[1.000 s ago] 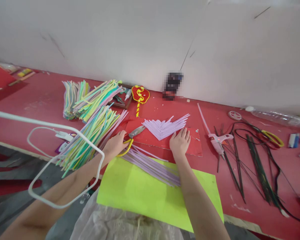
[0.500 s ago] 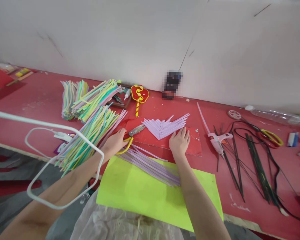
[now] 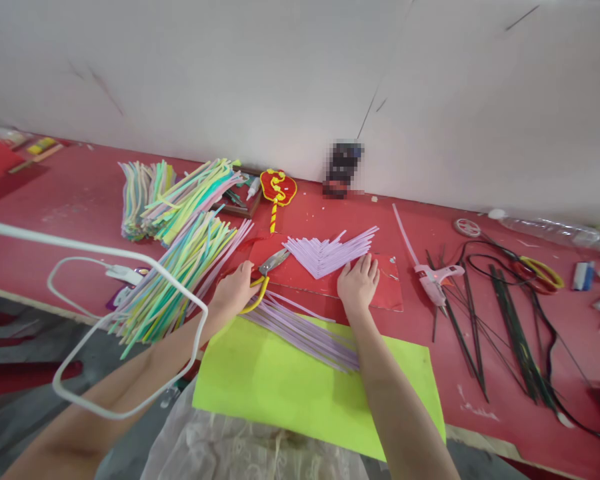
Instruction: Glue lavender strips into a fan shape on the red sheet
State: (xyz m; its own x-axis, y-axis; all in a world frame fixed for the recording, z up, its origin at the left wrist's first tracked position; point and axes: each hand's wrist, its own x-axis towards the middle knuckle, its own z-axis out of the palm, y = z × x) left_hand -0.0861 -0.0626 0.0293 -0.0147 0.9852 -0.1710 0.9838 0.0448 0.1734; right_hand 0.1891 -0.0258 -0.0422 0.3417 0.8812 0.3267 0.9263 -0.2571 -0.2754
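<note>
My left hand (image 3: 235,288) is closed round the yellow handle of a pair of scissors (image 3: 273,262), whose metal blades point toward a lilac V-shaped piece (image 3: 325,257) made of strips laid side by side. That piece lies on a red board (image 3: 387,293). My right hand (image 3: 359,280) rests on the board with its fingers stretched out, at the lower right edge of the piece. Loose lilac strips (image 3: 305,333) lie below the board, across a lime-green sheet (image 3: 290,393).
Bundles of pastel strips (image 3: 180,280) lie at the left. To the right are a pink glue gun (image 3: 434,283), dark stems (image 3: 517,340), yellow-handled scissors (image 3: 543,273) and a plastic bottle (image 3: 550,230). A red-and-yellow fan shape (image 3: 279,188) sits at the back. A white bar (image 3: 130,250) crosses the left foreground.
My left hand has turned slightly, and the scissors' yellow handle has shifted a little to the right. My right hand stays on the board.
</note>
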